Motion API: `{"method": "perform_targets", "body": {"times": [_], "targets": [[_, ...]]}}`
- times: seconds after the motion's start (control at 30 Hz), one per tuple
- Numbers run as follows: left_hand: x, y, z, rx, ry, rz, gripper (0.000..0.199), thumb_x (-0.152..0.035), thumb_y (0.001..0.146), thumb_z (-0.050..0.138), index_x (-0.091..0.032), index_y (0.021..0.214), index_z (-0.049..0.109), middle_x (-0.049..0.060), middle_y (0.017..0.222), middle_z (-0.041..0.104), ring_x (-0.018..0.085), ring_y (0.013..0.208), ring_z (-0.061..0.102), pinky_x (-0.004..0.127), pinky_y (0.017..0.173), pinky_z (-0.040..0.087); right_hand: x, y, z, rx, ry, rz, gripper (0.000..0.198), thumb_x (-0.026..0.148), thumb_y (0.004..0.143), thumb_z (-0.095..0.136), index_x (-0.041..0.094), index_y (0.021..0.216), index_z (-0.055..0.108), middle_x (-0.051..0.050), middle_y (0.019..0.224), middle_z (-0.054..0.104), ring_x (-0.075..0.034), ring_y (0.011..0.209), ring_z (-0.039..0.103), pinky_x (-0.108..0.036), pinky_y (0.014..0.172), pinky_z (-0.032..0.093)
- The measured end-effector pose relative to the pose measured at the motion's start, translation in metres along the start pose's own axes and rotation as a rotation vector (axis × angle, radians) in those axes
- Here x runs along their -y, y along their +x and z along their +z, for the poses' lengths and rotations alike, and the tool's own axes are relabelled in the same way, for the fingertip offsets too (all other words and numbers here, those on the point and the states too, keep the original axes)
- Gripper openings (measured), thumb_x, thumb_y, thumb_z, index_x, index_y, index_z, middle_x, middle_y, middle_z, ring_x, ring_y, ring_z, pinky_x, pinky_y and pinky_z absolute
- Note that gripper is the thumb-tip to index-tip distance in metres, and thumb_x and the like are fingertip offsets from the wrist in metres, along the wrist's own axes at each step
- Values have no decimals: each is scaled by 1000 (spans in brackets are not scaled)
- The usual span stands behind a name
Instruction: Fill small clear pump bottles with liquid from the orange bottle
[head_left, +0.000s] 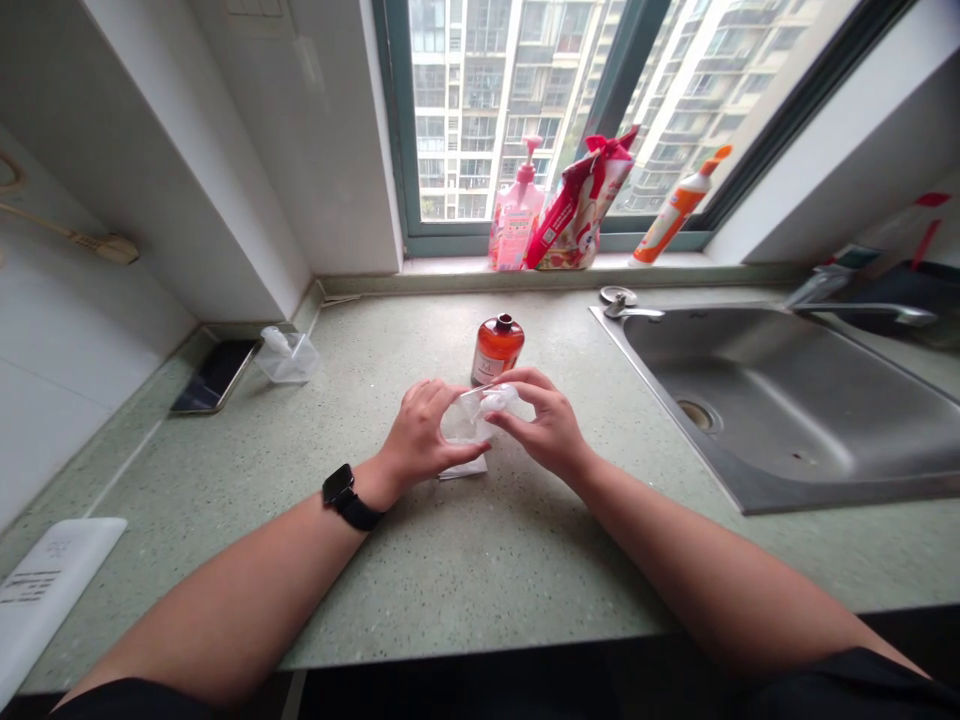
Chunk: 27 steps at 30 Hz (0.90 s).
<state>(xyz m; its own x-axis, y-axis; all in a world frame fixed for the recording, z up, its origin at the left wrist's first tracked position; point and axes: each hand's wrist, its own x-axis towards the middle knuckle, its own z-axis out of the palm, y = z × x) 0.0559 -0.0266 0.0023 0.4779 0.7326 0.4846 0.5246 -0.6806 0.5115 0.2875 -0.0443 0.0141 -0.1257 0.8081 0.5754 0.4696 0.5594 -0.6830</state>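
Note:
My left hand has its thumb and fingers closed around the side of a small clear plastic container, held just above the counter. With thumb and fingers, my right hand pinches a whitish, see-through top piece at the container's upper right. Whether that piece is joined to the container I cannot tell. Right behind the hands stands an amber bottle with a pale label, upright and with an uncapped neck. Under the container lies a small white flat piece, partly hidden.
At left, a clear bottle with a white top stands beside a phone. A white board lies at the near left. The steel sink is on the right. A pink pump bottle, red bag and orange bottle line the sill.

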Motion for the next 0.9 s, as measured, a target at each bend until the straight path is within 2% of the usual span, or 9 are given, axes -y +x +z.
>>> {"method": "perform_targets", "body": {"times": [0.13, 0.27, 0.37, 0.47, 0.63, 0.8, 0.9], "targets": [[0, 1, -1, -2, -2, -7, 63, -57, 82, 91, -26, 131, 67, 8, 114, 71, 34, 115, 68, 54, 108, 51, -5, 1, -2, 65, 16, -8, 25, 49, 97, 77, 29, 110, 83, -9, 118, 77, -29, 114, 73, -51, 106, 59], [1, 1, -2, -24, -32, -29, 61, -54, 81, 91, -27, 130, 67, 7, 114, 72, 32, 111, 69, 52, 106, 52, -13, 3, -3, 55, 100, 43, 37, 51, 97, 76, 30, 127, 77, -9, 126, 74, -29, 120, 72, -54, 111, 58], [2, 1, -3, -42, -42, -34, 60, -53, 80, 93, -28, 129, 66, 7, 114, 72, 32, 109, 69, 52, 105, 52, -17, 3, -4, 28, 233, 85, 32, 53, 98, 73, 30, 122, 73, -8, 121, 72, -27, 118, 72, -52, 109, 61], [2, 1, -3, -45, -37, -37, 60, -55, 80, 92, -28, 128, 66, 7, 113, 72, 31, 108, 69, 52, 105, 53, -16, 2, -4, 90, 238, 63, 26, 51, 101, 70, 30, 114, 74, -9, 124, 69, -28, 124, 69, -53, 112, 59], [-1, -1, -2, -7, -12, -8, 64, -55, 81, 91, -27, 133, 66, 8, 117, 72, 33, 114, 68, 53, 106, 52, -11, -4, 1, 197, 216, 21, 41, 56, 93, 79, 31, 126, 75, -11, 138, 66, -32, 136, 64, -59, 122, 49], [-2, -1, -3, -15, -22, -10, 65, -58, 80, 92, -28, 133, 67, 8, 116, 72, 33, 114, 68, 53, 106, 52, -16, -4, 5, 125, 306, 158, 52, 59, 91, 81, 33, 134, 68, -10, 138, 68, -31, 133, 67, -57, 116, 56], [-1, 1, -4, -57, -43, -28, 62, -56, 82, 91, -27, 131, 66, 7, 114, 72, 32, 110, 69, 51, 105, 52, -21, 0, 2, 66, 374, 188, 44, 56, 93, 80, 32, 128, 67, -8, 133, 70, -28, 127, 70, -55, 116, 58]]}}
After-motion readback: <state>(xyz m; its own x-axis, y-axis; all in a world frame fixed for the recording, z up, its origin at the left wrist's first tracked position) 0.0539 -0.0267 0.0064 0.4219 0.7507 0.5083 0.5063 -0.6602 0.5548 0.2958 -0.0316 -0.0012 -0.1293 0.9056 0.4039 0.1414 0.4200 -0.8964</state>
